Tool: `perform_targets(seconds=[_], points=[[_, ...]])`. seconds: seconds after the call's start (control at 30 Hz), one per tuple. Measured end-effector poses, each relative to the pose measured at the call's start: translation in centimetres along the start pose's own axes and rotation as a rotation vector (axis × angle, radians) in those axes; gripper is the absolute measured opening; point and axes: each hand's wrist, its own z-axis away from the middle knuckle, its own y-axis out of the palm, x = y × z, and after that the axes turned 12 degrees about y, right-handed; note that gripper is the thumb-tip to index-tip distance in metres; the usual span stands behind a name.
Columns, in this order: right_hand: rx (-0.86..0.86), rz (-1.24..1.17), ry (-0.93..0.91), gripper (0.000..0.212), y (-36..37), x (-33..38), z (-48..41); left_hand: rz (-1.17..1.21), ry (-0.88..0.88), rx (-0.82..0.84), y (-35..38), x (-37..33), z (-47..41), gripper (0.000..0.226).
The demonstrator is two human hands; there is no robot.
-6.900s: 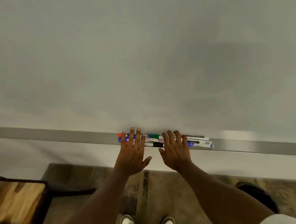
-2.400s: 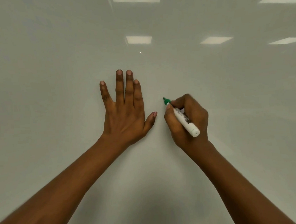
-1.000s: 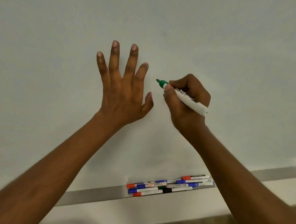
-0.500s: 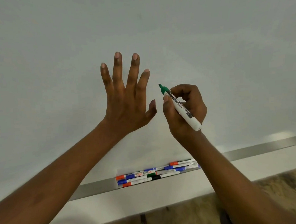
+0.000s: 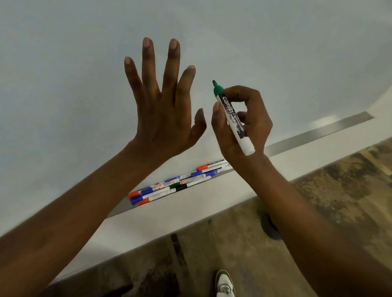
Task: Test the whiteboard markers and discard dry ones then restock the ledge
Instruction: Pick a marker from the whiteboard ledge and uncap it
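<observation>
The right hand (image 5: 242, 122) grips an uncapped green-tipped white marker (image 5: 233, 120), tip up, before the pale whiteboard (image 5: 68, 64) — the left hand (image 5: 162, 109) empty, fingers spread. More coloured markers (image 5: 176, 184) lie on the metal ledge (image 5: 317, 133) below.

Ledge (image 5: 317, 133) bare beside markers (image 5: 179, 184)

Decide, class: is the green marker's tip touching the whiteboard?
Cannot tell. In the head view the green marker in the right hand points at the whiteboard, but no gap or contact shows.
</observation>
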Motion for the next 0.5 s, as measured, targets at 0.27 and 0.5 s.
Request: perform_targets(seconds=[0.27, 0.5], points=[[-0.039, 0.101, -0.016, 0.02, -3.4, -2.9, 1.8, 0.12, 0.028, 0.024, 1.6, -4.6, 0.6, 0.053], [-0.013, 0.182, 0.077, 0.025, -6.0, -5.1, 2.5, 0.111, 0.031, 0.075, 4.1, -7.6, 0.8, 0.072]])
